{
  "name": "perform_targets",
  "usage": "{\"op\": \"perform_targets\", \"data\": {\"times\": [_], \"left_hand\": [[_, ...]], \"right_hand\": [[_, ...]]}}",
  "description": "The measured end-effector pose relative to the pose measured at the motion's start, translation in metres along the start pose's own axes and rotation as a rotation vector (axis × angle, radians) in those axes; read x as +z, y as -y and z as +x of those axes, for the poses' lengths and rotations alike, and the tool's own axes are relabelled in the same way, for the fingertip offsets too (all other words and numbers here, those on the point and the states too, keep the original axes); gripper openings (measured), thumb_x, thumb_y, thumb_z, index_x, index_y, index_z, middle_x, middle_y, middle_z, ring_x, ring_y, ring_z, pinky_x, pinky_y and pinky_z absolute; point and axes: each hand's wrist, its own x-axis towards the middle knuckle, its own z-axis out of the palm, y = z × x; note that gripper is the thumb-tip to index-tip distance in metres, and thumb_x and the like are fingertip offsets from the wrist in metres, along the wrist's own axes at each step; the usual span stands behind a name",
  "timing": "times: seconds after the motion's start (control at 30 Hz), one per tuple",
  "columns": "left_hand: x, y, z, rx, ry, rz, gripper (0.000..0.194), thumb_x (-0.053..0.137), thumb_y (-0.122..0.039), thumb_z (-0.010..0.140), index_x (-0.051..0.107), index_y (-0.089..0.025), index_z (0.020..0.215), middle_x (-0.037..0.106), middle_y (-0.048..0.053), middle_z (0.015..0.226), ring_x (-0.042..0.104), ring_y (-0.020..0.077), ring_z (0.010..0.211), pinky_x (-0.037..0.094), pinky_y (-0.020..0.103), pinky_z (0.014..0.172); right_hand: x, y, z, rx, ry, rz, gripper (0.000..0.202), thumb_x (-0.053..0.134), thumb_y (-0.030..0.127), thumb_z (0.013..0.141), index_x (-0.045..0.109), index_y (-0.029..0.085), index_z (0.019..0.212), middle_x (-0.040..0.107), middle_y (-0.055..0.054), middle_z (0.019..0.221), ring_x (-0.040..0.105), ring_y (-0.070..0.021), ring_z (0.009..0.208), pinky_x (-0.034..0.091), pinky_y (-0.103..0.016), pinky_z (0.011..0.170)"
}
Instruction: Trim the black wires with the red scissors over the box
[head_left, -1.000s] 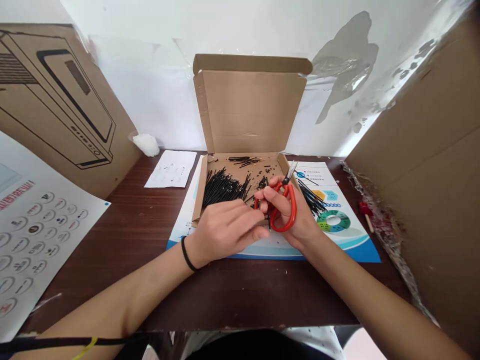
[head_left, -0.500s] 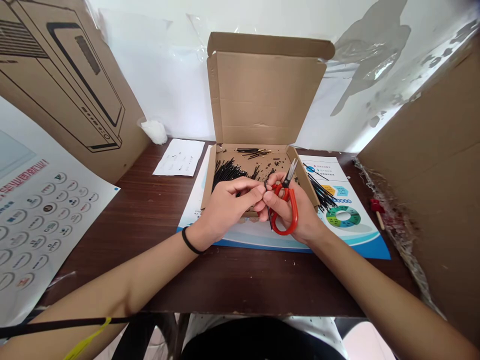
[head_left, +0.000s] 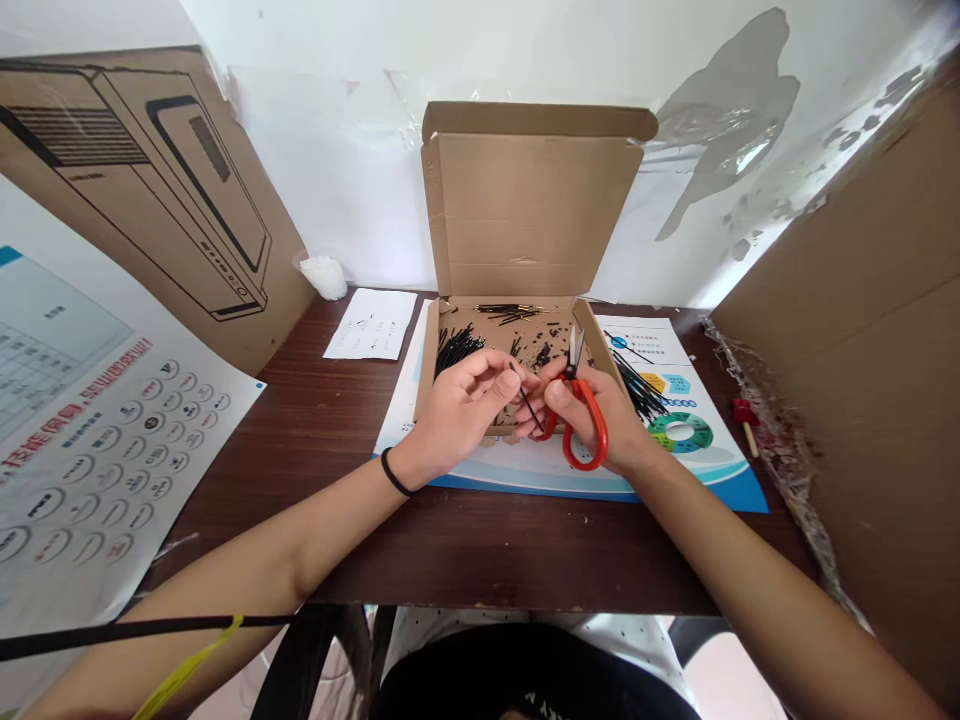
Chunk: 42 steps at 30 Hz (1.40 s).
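My left hand (head_left: 463, 408), with a black band at its wrist, pinches one end of a short, thin black wire (head_left: 530, 406). The wire slants down toward my right hand (head_left: 613, 412), which is closed around red-handled scissors (head_left: 600, 428). The scissor blades point up and away from me, slightly apart. Both hands are close together over the front of an open cardboard box (head_left: 525, 215). Inside it, a bundle of black wires (head_left: 456, 347) lies at the left and a smaller group with brass-coloured ends (head_left: 510, 311) at the back. Small black scraps (head_left: 543, 355) are scattered between them.
More black wires (head_left: 642, 390) lie right of the box on a printed poster (head_left: 716, 470). A white paper (head_left: 372, 322) and a white plastic bag (head_left: 324, 276) are at the back left. Large cardboard (head_left: 847, 330) bounds the right; a hanging printed sheet (head_left: 97, 440) stands left.
My hands have moved slightly apart, and more of the black wire shows between them. The scissors have shifted a little in my right hand. The whole view has tilted slightly.
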Motion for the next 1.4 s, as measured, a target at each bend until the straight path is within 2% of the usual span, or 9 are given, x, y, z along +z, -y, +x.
{"op": "perform_targets", "data": {"times": [0.13, 0.23, 0.33, 0.6, 0.8, 0.9, 1.03, 1.23, 1.4], "left_hand": [[-0.003, 0.002, 0.004, 0.001, -0.118, -0.020, 0.025, 0.070, -0.041, 0.085, 0.060, -0.017, 0.088, 0.064, 0.001, 0.078, 0.061, 0.0086, 0.071, 0.056, 0.023, 0.070], [-0.003, 0.003, 0.005, -0.030, -0.159, -0.036, 0.027, 0.072, -0.039, 0.082, 0.061, -0.017, 0.093, 0.062, 0.001, 0.079, 0.058, 0.0079, 0.068, 0.057, 0.025, 0.069], [-0.003, 0.003, 0.006, -0.048, -0.176, -0.049, 0.026, 0.073, -0.036, 0.080, 0.061, -0.016, 0.091, 0.060, 0.001, 0.081, 0.057, 0.0077, 0.070, 0.058, 0.024, 0.068], [-0.001, 0.000, 0.008, -0.089, -0.211, -0.059, 0.014, 0.068, -0.023, 0.081, 0.056, -0.018, 0.084, 0.060, 0.000, 0.077, 0.054, 0.0076, 0.067, 0.049, 0.021, 0.060], [-0.001, -0.001, 0.009, -0.201, -0.194, -0.229, 0.008, 0.060, -0.016, 0.086, 0.055, -0.017, 0.081, 0.064, 0.000, 0.071, 0.053, 0.0072, 0.064, 0.041, 0.018, 0.056], [-0.003, -0.001, 0.010, -0.249, -0.202, -0.277, 0.008, 0.062, -0.018, 0.085, 0.055, -0.017, 0.081, 0.067, 0.001, 0.071, 0.055, 0.0077, 0.062, 0.041, 0.019, 0.056], [-0.004, 0.001, 0.012, -0.265, -0.184, -0.296, 0.008, 0.062, -0.018, 0.086, 0.056, -0.016, 0.081, 0.071, 0.003, 0.073, 0.056, 0.0074, 0.058, 0.039, 0.018, 0.053], [-0.004, 0.001, 0.012, -0.261, -0.168, -0.278, 0.006, 0.060, -0.017, 0.087, 0.057, -0.016, 0.082, 0.072, 0.004, 0.073, 0.054, 0.0064, 0.055, 0.035, 0.016, 0.048], [-0.004, 0.001, 0.012, -0.240, -0.182, -0.261, 0.008, 0.060, -0.016, 0.088, 0.057, -0.016, 0.080, 0.069, 0.002, 0.071, 0.050, 0.0057, 0.056, 0.035, 0.016, 0.048]], "right_hand": [[-0.016, 0.007, 0.000, 0.067, -0.192, -0.266, 0.043, 0.076, 0.059, 0.071, 0.067, 0.020, 0.089, 0.058, 0.004, 0.053, 0.053, -0.0107, 0.042, 0.045, -0.025, 0.042], [-0.026, 0.004, 0.002, 0.048, -0.325, -0.484, 0.041, 0.082, 0.050, 0.065, 0.071, 0.022, 0.093, 0.050, 0.007, 0.057, 0.044, -0.0090, 0.051, 0.040, -0.025, 0.049], [-0.029, 0.000, 0.004, 0.081, -0.318, -0.553, 0.048, 0.083, 0.045, 0.063, 0.071, 0.021, 0.103, 0.049, 0.006, 0.063, 0.041, -0.0102, 0.059, 0.040, -0.027, 0.057], [-0.022, 0.006, 0.001, 0.104, -0.243, -0.397, 0.050, 0.074, 0.042, 0.073, 0.065, 0.020, 0.116, 0.052, 0.004, 0.072, 0.046, -0.0129, 0.069, 0.045, -0.031, 0.070], [-0.026, 0.003, 0.002, 0.114, -0.341, -0.375, 0.051, 0.075, 0.049, 0.070, 0.064, 0.019, 0.110, 0.058, 0.000, 0.081, 0.051, -0.0140, 0.072, 0.045, -0.030, 0.069], [-0.030, -0.003, 0.004, 0.026, -0.446, -0.512, 0.048, 0.070, 0.051, 0.074, 0.065, 0.019, 0.109, 0.061, -0.001, 0.079, 0.052, -0.0144, 0.070, 0.043, -0.030, 0.066], [-0.031, -0.006, 0.003, -0.120, -0.584, -0.771, 0.034, 0.070, 0.042, 0.077, 0.071, 0.019, 0.102, 0.063, 0.001, 0.068, 0.049, -0.0129, 0.061, 0.041, -0.029, 0.063], [-0.030, -0.006, 0.001, -0.174, -0.499, -0.855, 0.033, 0.070, 0.041, 0.077, 0.077, 0.015, 0.097, 0.069, -0.002, 0.070, 0.052, -0.0132, 0.061, 0.040, -0.028, 0.059], [-0.030, -0.004, 0.003, -0.130, -0.511, -0.899, 0.041, 0.072, 0.038, 0.075, 0.075, 0.018, 0.110, 0.067, -0.001, 0.069, 0.052, -0.0139, 0.062, 0.045, -0.030, 0.064]]}}
